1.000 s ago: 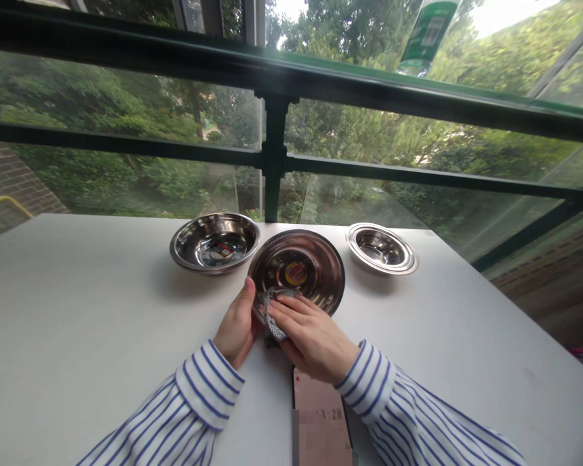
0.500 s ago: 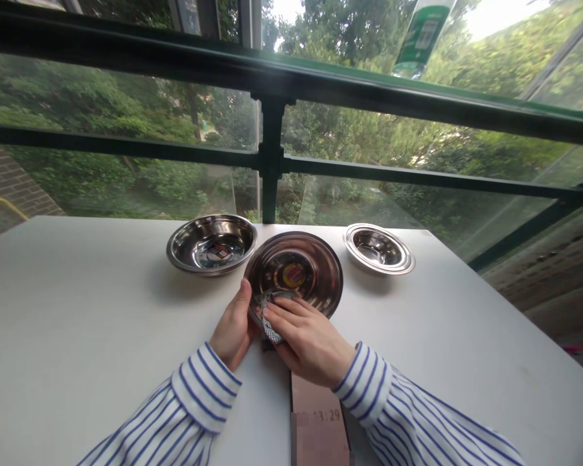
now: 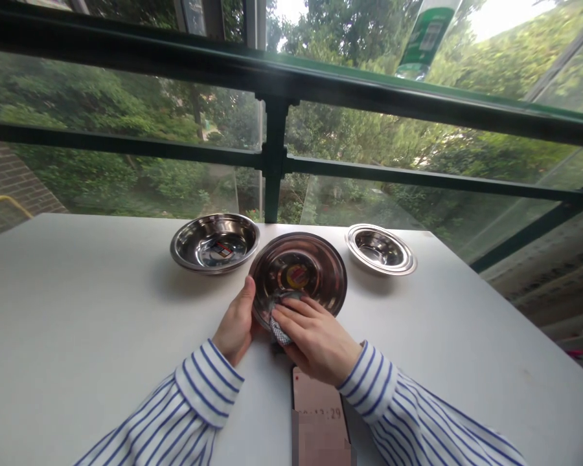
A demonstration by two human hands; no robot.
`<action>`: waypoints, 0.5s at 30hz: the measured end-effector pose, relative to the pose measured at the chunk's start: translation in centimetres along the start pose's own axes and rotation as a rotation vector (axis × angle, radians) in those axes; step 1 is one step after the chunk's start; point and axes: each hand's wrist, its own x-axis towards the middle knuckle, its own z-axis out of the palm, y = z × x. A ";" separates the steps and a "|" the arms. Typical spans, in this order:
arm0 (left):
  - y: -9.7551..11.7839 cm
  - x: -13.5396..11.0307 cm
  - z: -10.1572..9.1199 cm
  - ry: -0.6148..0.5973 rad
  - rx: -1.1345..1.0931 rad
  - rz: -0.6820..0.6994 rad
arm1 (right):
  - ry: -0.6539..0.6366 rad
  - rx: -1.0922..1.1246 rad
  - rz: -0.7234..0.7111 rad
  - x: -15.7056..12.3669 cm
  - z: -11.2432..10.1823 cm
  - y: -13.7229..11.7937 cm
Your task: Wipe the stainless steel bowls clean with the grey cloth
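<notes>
A round stainless steel basin [image 3: 315, 252] with a yellow and red sticker in its bottom is tilted toward me above the white table. My left hand [image 3: 236, 323] grips its left rim, thumb on top and the other fingers hidden beneath. Pressed against the basin's near inner wall is a dark checked cloth [image 3: 280, 329], bunched under the fingers of my right hand [image 3: 318, 340]. Part of the cloth hangs over the near rim. Below my right hand a phone [image 3: 318, 395] with digits on its screen lies on the table.
On the white table [image 3: 102, 310], a steel basin [image 3: 189, 249] stands at the back left and a smaller steel bowl [image 3: 403, 259] at the back right. Behind the table runs a dark green railing [image 3: 272, 139] with glass panels. A green-labelled bottle [image 3: 427, 39] shows above the railing.
The whole view has shifted slightly, with everything a little further right. My right hand stays on the cloth inside the basin, and my left hand keeps its hold on the rim.
</notes>
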 end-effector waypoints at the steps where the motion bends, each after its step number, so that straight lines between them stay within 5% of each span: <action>1: 0.0 0.0 0.0 -0.003 -0.011 0.009 | 0.011 0.009 -0.006 0.2 0.2 -0.1; 15: -0.1 0.0 0.4 -0.025 -0.041 0.055 | 0.045 0.144 -0.045 0.0 0.0 0.2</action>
